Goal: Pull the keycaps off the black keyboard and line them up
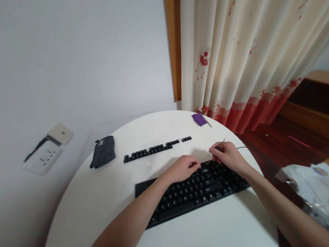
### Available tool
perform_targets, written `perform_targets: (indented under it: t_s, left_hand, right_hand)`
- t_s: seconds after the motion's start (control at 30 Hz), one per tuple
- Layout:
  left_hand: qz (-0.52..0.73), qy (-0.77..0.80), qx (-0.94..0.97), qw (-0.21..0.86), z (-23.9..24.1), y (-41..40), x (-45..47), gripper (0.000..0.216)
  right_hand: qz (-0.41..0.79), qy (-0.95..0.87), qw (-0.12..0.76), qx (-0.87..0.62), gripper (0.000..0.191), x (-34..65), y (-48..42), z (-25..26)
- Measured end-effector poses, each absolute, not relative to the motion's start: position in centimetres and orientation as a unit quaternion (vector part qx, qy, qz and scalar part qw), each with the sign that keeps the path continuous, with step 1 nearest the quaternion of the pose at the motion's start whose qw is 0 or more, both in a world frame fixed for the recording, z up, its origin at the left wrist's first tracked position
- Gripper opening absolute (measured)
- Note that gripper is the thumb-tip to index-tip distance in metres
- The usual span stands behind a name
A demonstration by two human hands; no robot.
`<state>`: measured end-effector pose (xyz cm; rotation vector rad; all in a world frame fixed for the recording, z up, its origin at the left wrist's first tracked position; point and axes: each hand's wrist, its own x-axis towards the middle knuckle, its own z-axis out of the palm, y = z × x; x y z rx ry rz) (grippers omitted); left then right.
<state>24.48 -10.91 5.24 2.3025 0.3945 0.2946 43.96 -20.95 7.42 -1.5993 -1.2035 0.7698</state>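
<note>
A black keyboard (185,193) lies on the round white table, partly covered by my forearms. My right hand (228,157) is closed around what looks like a wire keycap puller (222,144), whose thin wires stick out on both sides of the fingers, above the keyboard's upper right part. Over the keyboard's top edge, my left hand (185,167) has its fingers curled together. Something small and dark shows at those fingertips, too small to name. Behind the keyboard, loose black keycaps (149,151) stand in a row, with a short separate group of keycaps (186,139) to its right.
A dark pouch (103,152) lies at the table's left edge. At the back right is a purple cloth-like piece (199,119) with a pale stick. The keyboard's cable (241,147) runs off right. Plastic bags (318,186) sit beyond the table's right edge, and a curtain (233,54) hangs behind.
</note>
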Motion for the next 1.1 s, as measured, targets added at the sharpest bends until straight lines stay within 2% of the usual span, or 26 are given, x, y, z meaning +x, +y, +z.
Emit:
perform_targets:
  t_s: [0.23, 0.53, 0.9, 1.1]
  left_hand:
    - [0.12, 0.156, 0.897, 0.394, 5.2, -10.9, 24.5, 0.02]
    - [0.13, 0.162, 0.89, 0.406, 4.9, -10.9, 24.5, 0.022]
    - [0.141, 0.163, 0.883, 0.416, 4.0, -10.6, 24.8, 0.017]
    - [0.153, 0.144, 0.876, 0.434, 4.0, -10.7, 24.8, 0.017]
  right_hand:
    - [0.322, -0.453, 0.475, -0.682, 0.024, 43.6, -23.0, 5.3]
    - [0.319, -0.439, 0.469, -0.697, 0.032, 42.0, -23.6, 4.4]
    - [0.171, -0.578, 0.366, -0.709, 0.025, 38.6, -23.8, 6.6]
    - [0.099, -0.613, 0.292, -0.727, 0.031, 38.0, -23.6, 5.9]
